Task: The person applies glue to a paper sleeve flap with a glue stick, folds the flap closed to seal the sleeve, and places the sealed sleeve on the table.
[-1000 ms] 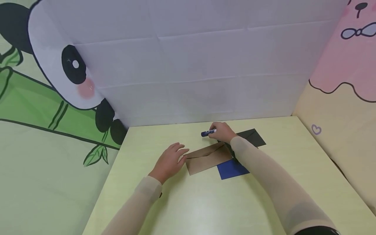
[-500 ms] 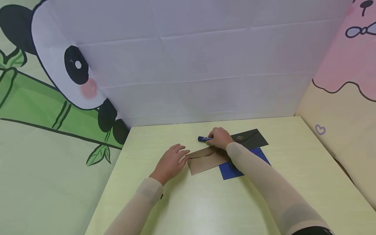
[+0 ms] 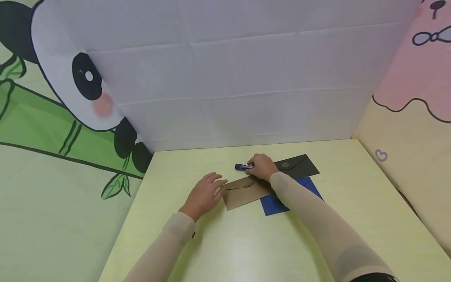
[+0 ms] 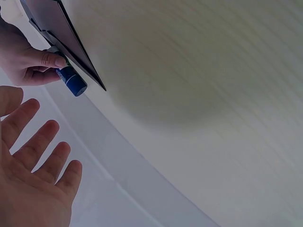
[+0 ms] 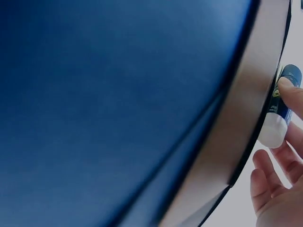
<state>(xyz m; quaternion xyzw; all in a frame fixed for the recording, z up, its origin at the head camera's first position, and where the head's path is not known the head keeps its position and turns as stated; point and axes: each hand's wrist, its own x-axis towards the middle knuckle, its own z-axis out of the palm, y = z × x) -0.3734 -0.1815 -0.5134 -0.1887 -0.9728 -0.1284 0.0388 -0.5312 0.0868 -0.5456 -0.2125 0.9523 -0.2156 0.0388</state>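
Note:
A glue stick (image 3: 243, 167) with a dark blue cap is pinched between the thumb and fingers of my right hand (image 3: 262, 167), just beyond the brown envelope. Its white end faces the palm side in the right wrist view, where the glue stick (image 5: 279, 106) shows at the right edge. My left hand (image 3: 202, 196) is held with fingers spread beside the left end of the brown envelope (image 3: 243, 196); whether it touches the paper I cannot tell. Partly under the brown one lies a blue envelope (image 3: 274, 206), and my right forearm hides some of both.
A black envelope (image 3: 303, 166) with a small emblem on its flap lies behind my right wrist. All this is on a pale wooden table (image 3: 225, 250). A white cloth wall (image 3: 232, 117) rises at the table's back edge, with printed cloths on both sides.
My right hand has lowered the glue stick and brought it slightly left and nearer, uncovering more of the black and blue envelopes. Over the last half second it stays nearly still, as does my left hand.

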